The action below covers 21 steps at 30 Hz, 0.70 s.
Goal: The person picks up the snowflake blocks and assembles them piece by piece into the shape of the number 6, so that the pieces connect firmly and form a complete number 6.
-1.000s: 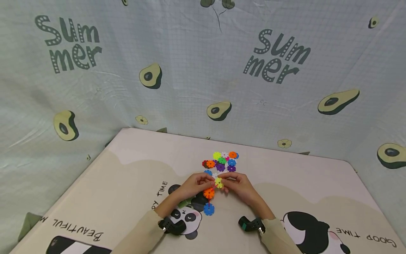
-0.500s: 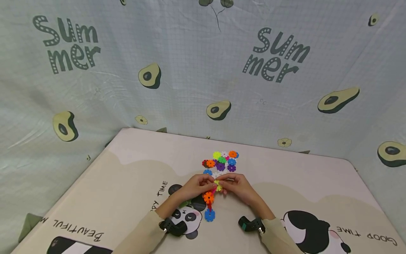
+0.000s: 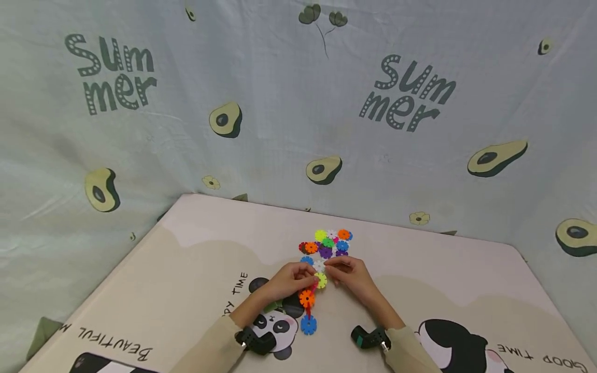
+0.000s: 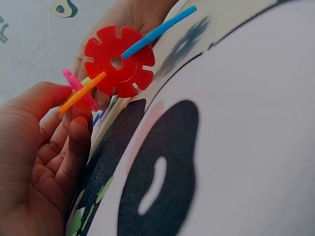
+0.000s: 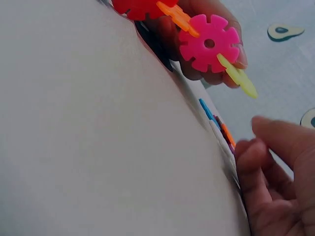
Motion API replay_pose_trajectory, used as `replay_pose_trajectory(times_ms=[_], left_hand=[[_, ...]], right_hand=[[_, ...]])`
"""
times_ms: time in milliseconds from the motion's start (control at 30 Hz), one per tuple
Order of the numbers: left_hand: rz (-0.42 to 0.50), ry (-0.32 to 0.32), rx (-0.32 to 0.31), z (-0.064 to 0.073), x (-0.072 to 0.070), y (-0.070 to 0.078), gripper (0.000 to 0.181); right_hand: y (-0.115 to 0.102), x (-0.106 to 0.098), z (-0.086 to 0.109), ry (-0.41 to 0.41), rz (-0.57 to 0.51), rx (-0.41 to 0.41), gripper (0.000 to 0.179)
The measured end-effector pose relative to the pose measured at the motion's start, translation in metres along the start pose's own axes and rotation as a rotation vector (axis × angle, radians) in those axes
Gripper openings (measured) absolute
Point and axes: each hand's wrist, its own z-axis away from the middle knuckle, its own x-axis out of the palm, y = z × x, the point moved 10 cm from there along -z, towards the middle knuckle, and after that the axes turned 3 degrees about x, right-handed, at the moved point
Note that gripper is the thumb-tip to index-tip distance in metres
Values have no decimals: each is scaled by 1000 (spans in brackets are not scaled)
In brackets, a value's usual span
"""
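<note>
My left hand (image 3: 291, 280) pinches a chain of notched plastic snowflake discs at its pink disc (image 5: 197, 34). At the chain's far end is a yellow disc (image 3: 321, 281); an orange disc (image 3: 307, 298), a red disc (image 4: 106, 46) and a blue disc (image 3: 308, 325) follow toward the near end. Each disc is slotted into its neighbour at an angle. Apart from the chain, my right hand (image 3: 351, 274) has its thumb and forefinger slightly parted, with nothing seen between them. A loose white disc (image 3: 319, 266) lies close to its fingertips.
Beyond the hands lies a cluster of loose discs in several colours, among them a green disc (image 3: 328, 242) and a purple disc (image 3: 325, 252). A panda-print cloth (image 3: 196, 290) covers the table; a printed curtain (image 3: 270, 77) hangs behind it.
My right hand has let go of the yellow disc and shifted slightly away toward the loose discs. The left hand still holds the chain, whose blue end now hangs nearer me.
</note>
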Motion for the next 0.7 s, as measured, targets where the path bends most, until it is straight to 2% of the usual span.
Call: replay_pose_trajectory(times_ms=[133, 333, 533, 700], left_hand=[[18, 5, -3, 1, 0, -1, 20], [30, -6, -30, 0, 2, -5, 20], [33, -3, -30, 1, 2, -3, 21], [31, 1, -37, 1, 0, -3, 20]], right_hand=[[0, 0, -4, 17, 83, -12, 22], [-2, 1, -9, 37, 186, 15, 23], [-6, 4, -15, 22, 250, -3, 28], [-5, 7, -19, 11, 290, 26, 28]])
